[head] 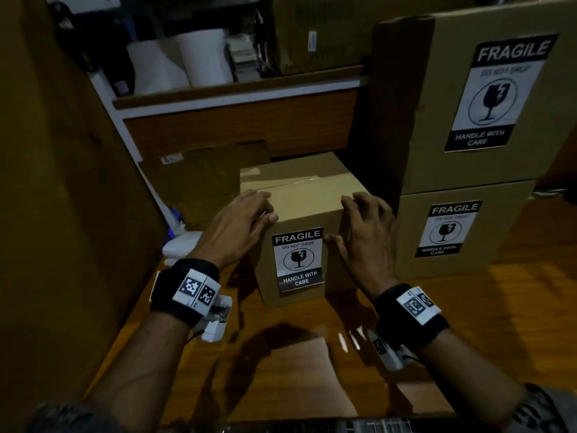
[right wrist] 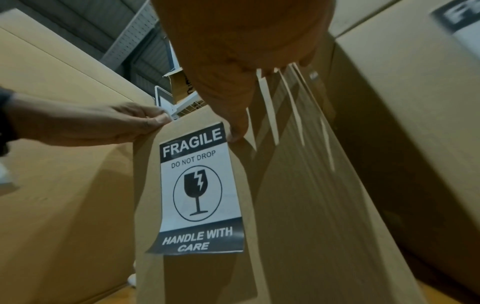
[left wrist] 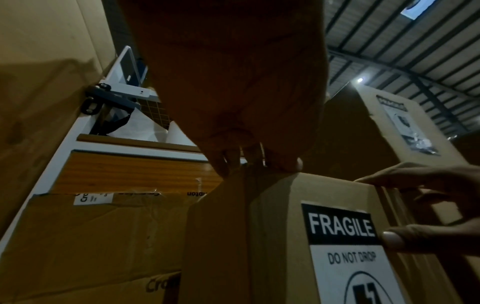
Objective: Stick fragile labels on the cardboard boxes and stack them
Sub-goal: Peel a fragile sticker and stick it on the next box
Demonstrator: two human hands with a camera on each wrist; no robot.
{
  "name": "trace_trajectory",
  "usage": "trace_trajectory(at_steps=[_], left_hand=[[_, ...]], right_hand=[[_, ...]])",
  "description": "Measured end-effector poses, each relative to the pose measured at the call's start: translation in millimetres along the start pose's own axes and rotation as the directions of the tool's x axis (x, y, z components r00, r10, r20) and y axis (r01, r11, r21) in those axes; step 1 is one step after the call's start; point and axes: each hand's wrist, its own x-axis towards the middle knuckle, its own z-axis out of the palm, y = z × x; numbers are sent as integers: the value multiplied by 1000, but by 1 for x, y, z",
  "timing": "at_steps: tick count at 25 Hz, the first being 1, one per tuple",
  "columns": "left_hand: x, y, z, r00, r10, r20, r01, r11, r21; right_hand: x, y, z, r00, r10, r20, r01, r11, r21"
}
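A small cardboard box point(head: 299, 195) stands on the wooden table point(head: 515, 307), taped shut on top. A fragile label point(head: 298, 260) is stuck on its near face; its lower edge curls off a little. My left hand point(head: 246, 220) grips the box's top left corner, fingers over the side, thumb at the front edge. My right hand point(head: 365, 232) holds the top right corner, its thumb pressing the front beside the label's upper right corner point(right wrist: 226, 133). To the right, two larger labelled boxes are stacked, upper point(head: 437, 170) on lower point(head: 499, 232).
A tall cardboard wall point(head: 62, 182) rises close on the left. A flattened carton point(head: 203, 179) leans behind the small box, under a shelf with white rolls point(head: 199, 57). A flat cardboard sheet point(head: 312, 370) lies on the table near me.
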Motion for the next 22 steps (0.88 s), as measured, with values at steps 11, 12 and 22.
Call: trace_trajectory(at_steps=[11,12,22], left_hand=[[93,-58,-4,920,261,292,-250,965,-77],[100,-64,0,904,289,315,-271,957,-99],[109,-76,21,883,413,222,-342,892,-297]], right_hand=[[20,-15,46,998,31,-50,-34,998,-55],[17,-17,50,996,53,-66,-57,996,-67],[-86,-157,127,937,344,-66,-327,927,185]])
